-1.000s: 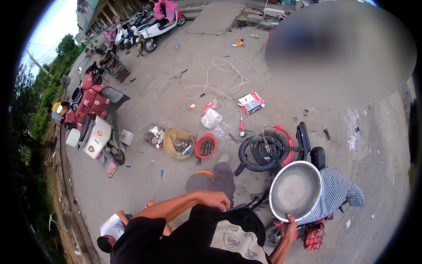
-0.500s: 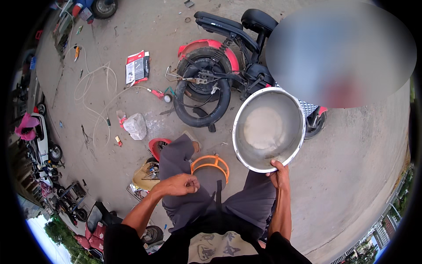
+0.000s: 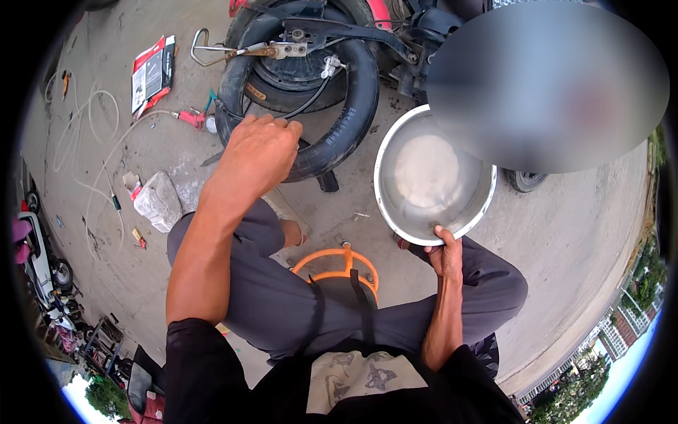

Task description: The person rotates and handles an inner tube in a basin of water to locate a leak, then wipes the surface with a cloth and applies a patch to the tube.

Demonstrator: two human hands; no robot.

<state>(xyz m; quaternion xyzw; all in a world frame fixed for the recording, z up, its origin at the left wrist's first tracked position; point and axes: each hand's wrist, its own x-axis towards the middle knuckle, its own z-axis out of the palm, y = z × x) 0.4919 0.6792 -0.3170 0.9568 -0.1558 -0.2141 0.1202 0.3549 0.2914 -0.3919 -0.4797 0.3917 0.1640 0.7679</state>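
Observation:
My left hand (image 3: 261, 152) is raised over the near side of the black inner tube (image 3: 347, 124), back of the hand up and fingers curled; whatever is under them is hidden. The tube hangs around the wheel hub (image 3: 286, 74) of a bike with a red fender (image 3: 378, 13), beside metal brackets (image 3: 289, 49). My right hand (image 3: 445, 251) grips the near rim of a round metal basin (image 3: 400, 219), thumb on top; it holds cloudy water, seen from above.
An orange-framed stool (image 3: 372, 270) is between my legs. On the ground at left lie a red-and-white package (image 3: 150, 71), a coiled hose (image 3: 99, 116), a red inflator with gauge (image 3: 189, 119) and a pale bag (image 3: 155, 201). Parked scooters (image 3: 42, 261) stand farther left.
The view has swung round and closer to the bike's wheel, and my legs are now bent wide. My left hand has moved forward to the tube; my right hand keeps hold of the basin.

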